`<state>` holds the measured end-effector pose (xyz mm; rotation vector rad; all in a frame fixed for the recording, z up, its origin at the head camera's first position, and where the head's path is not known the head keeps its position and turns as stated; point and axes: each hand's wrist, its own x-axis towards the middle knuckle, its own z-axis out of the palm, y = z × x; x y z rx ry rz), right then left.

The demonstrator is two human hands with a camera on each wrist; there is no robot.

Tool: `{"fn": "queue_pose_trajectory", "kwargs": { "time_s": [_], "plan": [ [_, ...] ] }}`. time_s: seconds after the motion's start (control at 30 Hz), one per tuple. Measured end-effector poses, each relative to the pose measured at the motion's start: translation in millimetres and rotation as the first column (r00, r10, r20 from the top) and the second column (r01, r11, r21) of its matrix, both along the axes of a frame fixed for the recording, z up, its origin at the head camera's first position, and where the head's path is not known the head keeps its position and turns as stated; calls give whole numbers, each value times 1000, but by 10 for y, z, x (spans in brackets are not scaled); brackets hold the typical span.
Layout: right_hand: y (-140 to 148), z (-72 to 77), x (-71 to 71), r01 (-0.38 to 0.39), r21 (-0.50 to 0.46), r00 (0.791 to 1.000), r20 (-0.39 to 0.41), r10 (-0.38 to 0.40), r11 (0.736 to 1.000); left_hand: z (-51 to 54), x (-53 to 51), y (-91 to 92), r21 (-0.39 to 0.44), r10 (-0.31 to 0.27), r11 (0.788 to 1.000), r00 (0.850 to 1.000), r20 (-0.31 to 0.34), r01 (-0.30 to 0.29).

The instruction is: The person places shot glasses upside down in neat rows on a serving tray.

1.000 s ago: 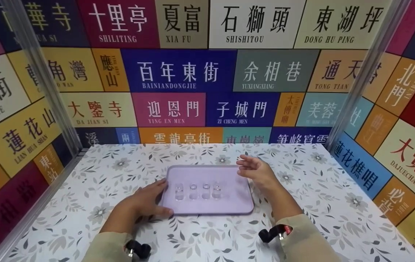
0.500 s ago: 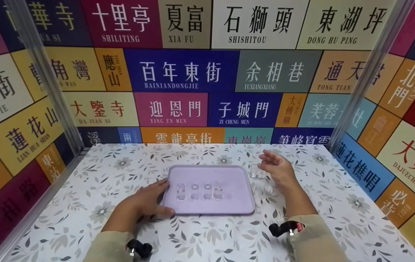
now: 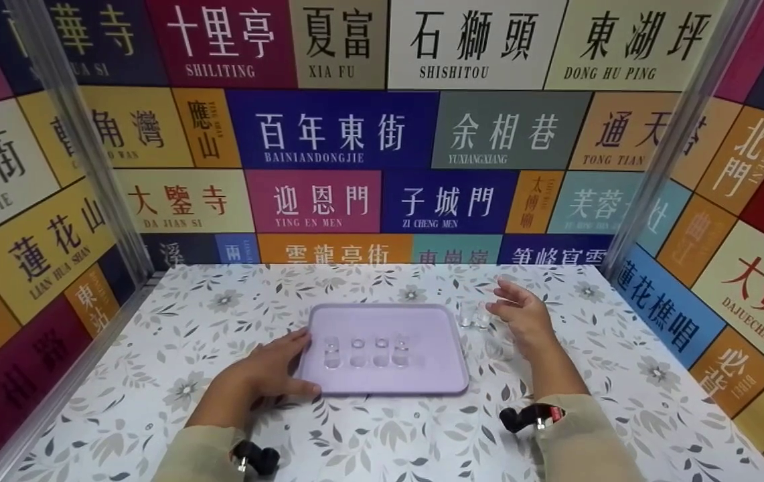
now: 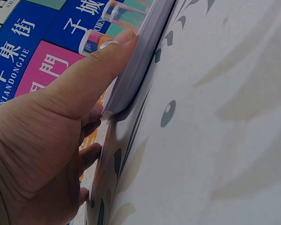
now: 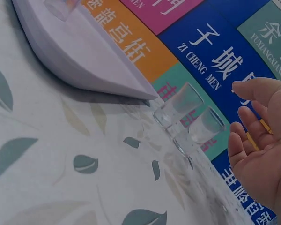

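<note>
A lilac rectangular tray (image 3: 438,375) lies flat on the table with several small clear glasses (image 3: 357,358) standing in a row on it. My left hand (image 3: 268,371) rests at the tray's left end. In the left wrist view its thumb (image 4: 100,61) lies straight along the rim, with the other fingers beside the tray's corner. Just past the tray's right side, two clear glasses (image 5: 180,105) stand close together on the table. My right hand (image 3: 525,318) hovers to the right of them, apart from them, with relaxed fingers and nothing held.
The table (image 3: 355,442) wears a white cloth with grey leaves and flowers. Clear panels and walls of coloured signs (image 3: 331,130) rise behind it and on both sides. A small black device (image 3: 261,458) sits on each wrist.
My right hand has moved right from over the tray's far right corner. Two glasses just past the tray now show where the hand was. The left hand keeps its place.
</note>
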<state>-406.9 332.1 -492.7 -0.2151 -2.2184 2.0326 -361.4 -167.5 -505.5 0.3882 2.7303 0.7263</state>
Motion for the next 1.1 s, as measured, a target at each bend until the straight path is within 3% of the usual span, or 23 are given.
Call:
{"fn": "queue_pose_trajectory", "kwargs": {
  "time_s": [0.17,0.53,0.77,1.1],
  "plan": [
    [54,-96,-29,-16,-14,999,27,17,1000,4,0,-3,7,6,1000,1000,11,-6],
    [78,-257,-90,-60,208,992,120,36,976,-18,-16,-5,14,27,1000,999,28,-28],
    [56,-298,-101,-72,358,993,114,33,931,-16,2,-16,-16,-22,1000,999,-27,22],
    [30,-335,-106,-63,462,994,105,16,885,-26,-12,-14,-5,6,1000,1000,10,-6]
  ]
}}
